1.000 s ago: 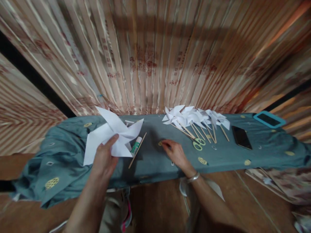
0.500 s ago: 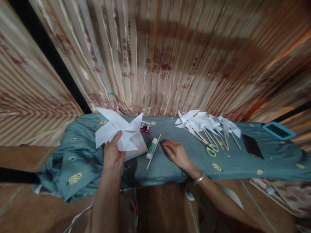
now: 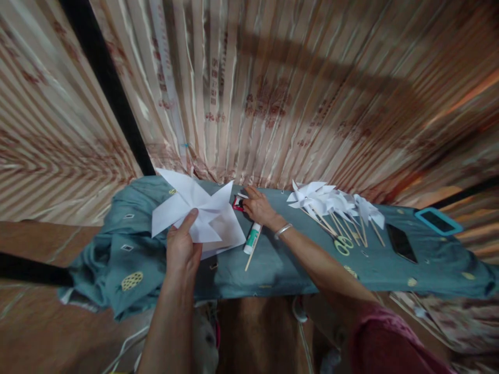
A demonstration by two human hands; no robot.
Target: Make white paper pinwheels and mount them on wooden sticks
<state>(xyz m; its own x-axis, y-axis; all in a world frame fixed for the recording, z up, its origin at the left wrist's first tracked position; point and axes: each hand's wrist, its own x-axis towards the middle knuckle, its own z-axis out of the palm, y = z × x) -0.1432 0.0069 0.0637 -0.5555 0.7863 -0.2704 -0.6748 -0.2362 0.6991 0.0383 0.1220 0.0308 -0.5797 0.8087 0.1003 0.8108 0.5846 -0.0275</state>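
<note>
My left hand (image 3: 182, 241) grips a white paper pinwheel (image 3: 200, 200), the thumb pressed near its centre. Beneath the pinwheel lies white paper (image 3: 232, 231). With fingers bent loosely apart, my right hand (image 3: 259, 206) reaches over a small red box (image 3: 238, 203) with dark contents and touches it; part of the box is hidden by the fingers. Just below that hand is a white and green glue stick (image 3: 252, 239), its upper end near the wrist. Alongside the glue stick lies a thin wooden stick (image 3: 250, 259), partly covered.
Several finished white pinwheels on sticks (image 3: 325, 200) lie to the right, with green-handled scissors (image 3: 343, 244) by their sticks. Farther right are a black phone (image 3: 401, 243) and a blue-framed device (image 3: 438, 221). Teal patterned cloth (image 3: 288, 265) covers the table; a striped curtain hangs behind.
My right hand has moved from the cloth right of the wooden stick, up and left to the small red box. My left hand keeps hold of the pinwheel. The view has shifted slightly.
</note>
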